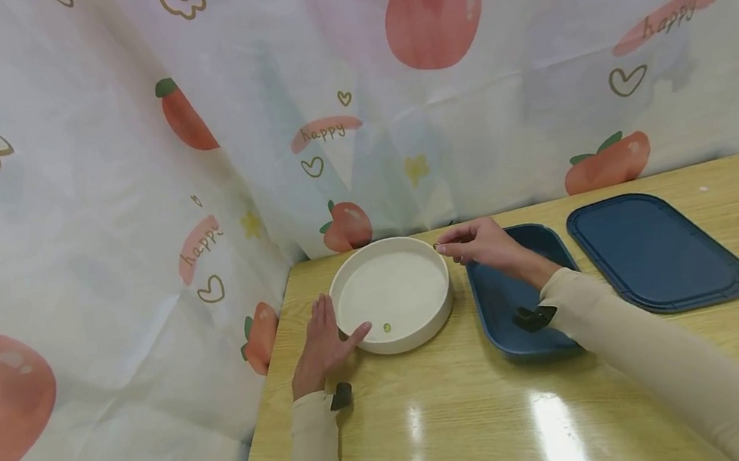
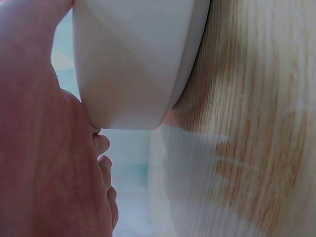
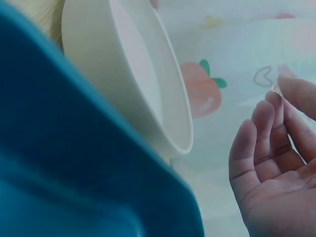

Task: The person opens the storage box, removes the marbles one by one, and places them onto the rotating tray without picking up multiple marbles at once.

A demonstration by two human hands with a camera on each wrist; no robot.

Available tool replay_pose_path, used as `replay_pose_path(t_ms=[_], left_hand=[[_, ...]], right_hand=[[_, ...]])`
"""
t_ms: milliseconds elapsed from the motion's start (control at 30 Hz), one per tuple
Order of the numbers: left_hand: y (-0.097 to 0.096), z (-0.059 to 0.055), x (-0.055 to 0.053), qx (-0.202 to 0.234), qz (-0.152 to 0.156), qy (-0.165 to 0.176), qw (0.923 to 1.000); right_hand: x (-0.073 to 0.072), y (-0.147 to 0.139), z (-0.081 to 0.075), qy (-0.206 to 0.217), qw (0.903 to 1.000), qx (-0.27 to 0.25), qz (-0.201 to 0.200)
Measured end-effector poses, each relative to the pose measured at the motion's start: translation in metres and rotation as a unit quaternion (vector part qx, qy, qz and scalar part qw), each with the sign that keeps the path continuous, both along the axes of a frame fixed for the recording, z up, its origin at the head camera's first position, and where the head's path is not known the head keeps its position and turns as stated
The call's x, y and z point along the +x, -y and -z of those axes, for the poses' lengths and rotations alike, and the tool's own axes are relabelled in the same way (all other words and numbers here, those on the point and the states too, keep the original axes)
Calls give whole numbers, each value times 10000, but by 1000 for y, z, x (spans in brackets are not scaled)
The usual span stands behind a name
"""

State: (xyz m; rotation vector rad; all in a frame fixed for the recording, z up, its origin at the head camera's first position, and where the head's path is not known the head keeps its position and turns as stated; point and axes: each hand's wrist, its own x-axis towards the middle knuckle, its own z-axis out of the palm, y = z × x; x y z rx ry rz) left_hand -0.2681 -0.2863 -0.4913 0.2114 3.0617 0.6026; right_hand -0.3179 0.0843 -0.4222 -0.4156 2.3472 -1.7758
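Observation:
A round white dish [image 1: 393,289] with a low wall stands on the table, and a small green marble [image 1: 387,327] lies inside it near the front. My left hand [image 1: 323,346] rests against the dish's left side, thumb laid over the rim and fingers straight along the outside. In the left wrist view, the palm [image 2: 54,158] is beside the dish's wall [image 2: 128,64]. My right hand [image 1: 480,242] pinches a small, dark marble-like piece [image 1: 436,246] between thumb and fingertips, close by the dish's right rim. The right wrist view shows that piece mostly hidden by the fingers [image 3: 264,116].
A deep blue tray [image 1: 498,307] stands right of the dish, under my right forearm. Farther right, a flat blue lid [image 1: 659,251] lies on the wooden table [image 1: 473,416]. A printed curtain [image 1: 466,120] hangs behind the table and along its left side.

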Motion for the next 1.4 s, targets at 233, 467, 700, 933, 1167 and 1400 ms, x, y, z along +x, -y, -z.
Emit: replay_pose_path(t_ms=[233,467,700,933,1167,1400], left_hand=[[-1,-1,0,20,-22,37,10000],[-2,-2,2,62,-33,49,10000],[0,0,0,-28,-35,-3,10000],[0,1,-1,-151,-41,30,9999],[0,0,0,-212,-76,-32,9997],[-1,0,0,-382,-133,25,9992]], right_hand=[[-4,20,1,67,9998,-156,-66],[-7,40,6,102,9995,-272,-103],[-9,54,15,191,9995,-249,-105],[-11,66,26,262,9996,43,-97],[-11,73,31,401,9987,289,-86],[-12,77,37,468,9984,303,-45]])
